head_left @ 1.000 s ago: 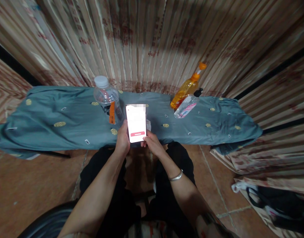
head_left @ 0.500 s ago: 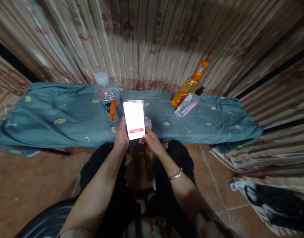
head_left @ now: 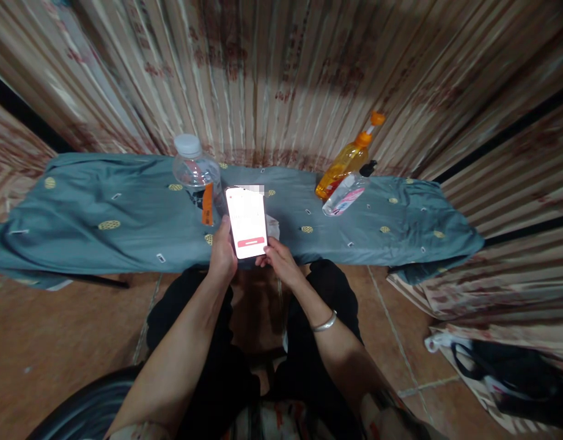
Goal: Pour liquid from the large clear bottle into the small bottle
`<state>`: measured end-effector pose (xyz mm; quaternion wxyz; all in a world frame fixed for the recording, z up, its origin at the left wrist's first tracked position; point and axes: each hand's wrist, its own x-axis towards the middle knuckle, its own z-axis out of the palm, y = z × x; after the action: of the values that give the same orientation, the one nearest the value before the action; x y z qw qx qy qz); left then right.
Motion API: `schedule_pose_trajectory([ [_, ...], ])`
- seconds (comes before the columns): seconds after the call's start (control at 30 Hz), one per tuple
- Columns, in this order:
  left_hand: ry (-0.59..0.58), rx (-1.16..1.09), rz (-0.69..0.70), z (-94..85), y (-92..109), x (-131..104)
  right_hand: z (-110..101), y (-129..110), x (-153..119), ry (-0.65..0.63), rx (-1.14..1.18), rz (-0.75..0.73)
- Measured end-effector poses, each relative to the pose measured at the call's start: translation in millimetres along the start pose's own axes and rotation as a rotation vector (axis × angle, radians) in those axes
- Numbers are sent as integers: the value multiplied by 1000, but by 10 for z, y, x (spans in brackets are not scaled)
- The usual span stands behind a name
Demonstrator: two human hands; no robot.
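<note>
A smartphone (head_left: 247,217) with a bright white screen and a red button near its lower edge is held upright over the table's near edge. My left hand (head_left: 223,252) grips its left side, fingers hidden behind it. At the lower right corner, my right hand (head_left: 280,260) closes on the phone, its thumb by the screen's edge. Just left of the phone stands a large clear plastic bottle (head_left: 196,171) with a white cap and an orange label. A whitish piece (head_left: 272,227), perhaps tissue, shows partly behind the phone.
The narrow table has a teal cloth (head_left: 139,214) with pineapple prints. An orange pump bottle (head_left: 343,165) and a clear bottle with a black pump (head_left: 348,194) are on its right half. Pleated curtains (head_left: 263,79) hang behind. A black bag (head_left: 510,373) lies at lower right.
The view has shifted very slightly. Both hands keep their hold on the phone, and the bottles stay where they were.
</note>
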<state>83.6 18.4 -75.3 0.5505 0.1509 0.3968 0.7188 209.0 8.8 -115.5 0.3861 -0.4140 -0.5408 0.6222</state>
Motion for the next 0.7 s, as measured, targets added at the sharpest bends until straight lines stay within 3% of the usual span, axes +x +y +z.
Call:
schedule_pose_trajectory([
  [0.7,13,4,-43,-9,11,-2,-22,65,14,-7,19,-36],
])
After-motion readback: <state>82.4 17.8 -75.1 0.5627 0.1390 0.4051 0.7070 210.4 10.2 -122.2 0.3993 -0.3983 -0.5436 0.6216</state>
